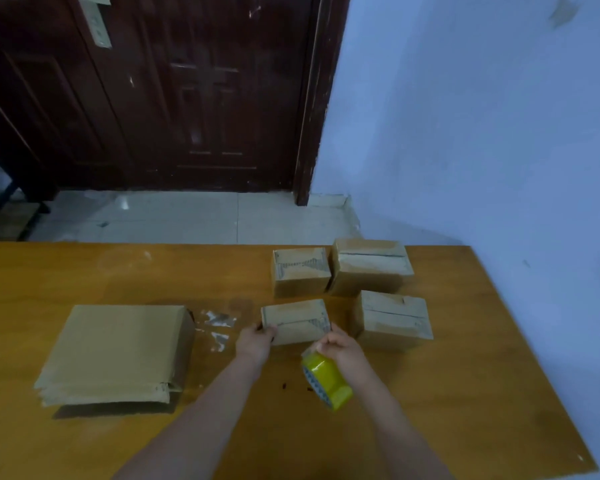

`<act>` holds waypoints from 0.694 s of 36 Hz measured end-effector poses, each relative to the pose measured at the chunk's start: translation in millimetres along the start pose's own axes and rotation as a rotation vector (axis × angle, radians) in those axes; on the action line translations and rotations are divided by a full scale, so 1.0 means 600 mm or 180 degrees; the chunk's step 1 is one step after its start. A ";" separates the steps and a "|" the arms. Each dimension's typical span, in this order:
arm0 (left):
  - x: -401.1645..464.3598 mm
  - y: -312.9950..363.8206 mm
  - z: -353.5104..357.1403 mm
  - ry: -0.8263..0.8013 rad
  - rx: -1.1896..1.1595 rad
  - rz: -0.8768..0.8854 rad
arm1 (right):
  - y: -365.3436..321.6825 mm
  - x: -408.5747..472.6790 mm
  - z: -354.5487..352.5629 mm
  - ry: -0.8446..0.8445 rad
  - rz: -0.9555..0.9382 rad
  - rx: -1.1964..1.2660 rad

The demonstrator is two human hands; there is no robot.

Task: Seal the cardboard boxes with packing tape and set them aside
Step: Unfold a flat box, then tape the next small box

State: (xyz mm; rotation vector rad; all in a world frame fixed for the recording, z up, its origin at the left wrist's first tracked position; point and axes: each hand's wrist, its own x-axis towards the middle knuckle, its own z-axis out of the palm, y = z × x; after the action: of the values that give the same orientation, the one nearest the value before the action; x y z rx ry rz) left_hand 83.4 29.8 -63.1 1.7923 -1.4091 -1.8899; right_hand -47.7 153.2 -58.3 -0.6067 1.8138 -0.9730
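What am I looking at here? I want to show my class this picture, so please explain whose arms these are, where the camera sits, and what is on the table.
No machine here: a person wears one camera on the head, looking down at their own bare arms. The left hand grips the end of a small cardboard box. The right hand holds a yellow tape roll beside it. On the wooden table three more small boxes stand further right, and a large flat box lies left. Behind are a dark door and a blue wall.
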 end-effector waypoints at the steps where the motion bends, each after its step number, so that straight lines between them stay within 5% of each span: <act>1: 0.006 0.008 0.007 0.0043 0.0040 -0.0004 | 0.005 0.009 -0.010 0.0058 -0.0035 0.0031; 12: 0.060 0.067 0.058 0.0278 0.0130 0.0021 | -0.025 0.003 -0.019 0.0575 -0.0502 -0.0534; 18: 0.061 0.064 0.061 0.0034 0.0086 -0.0033 | -0.008 0.004 -0.016 0.0320 -0.0611 -0.0916; 25: 0.075 0.041 0.014 0.0331 -0.0177 -0.0026 | -0.021 -0.004 -0.019 0.0238 -0.0802 -0.1197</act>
State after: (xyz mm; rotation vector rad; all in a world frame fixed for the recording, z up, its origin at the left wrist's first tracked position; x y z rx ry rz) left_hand 53.2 -10.3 -77.7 1.8438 -1.3036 -1.7933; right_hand -57.1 151.8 -43.9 -1.0633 2.0394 -0.8281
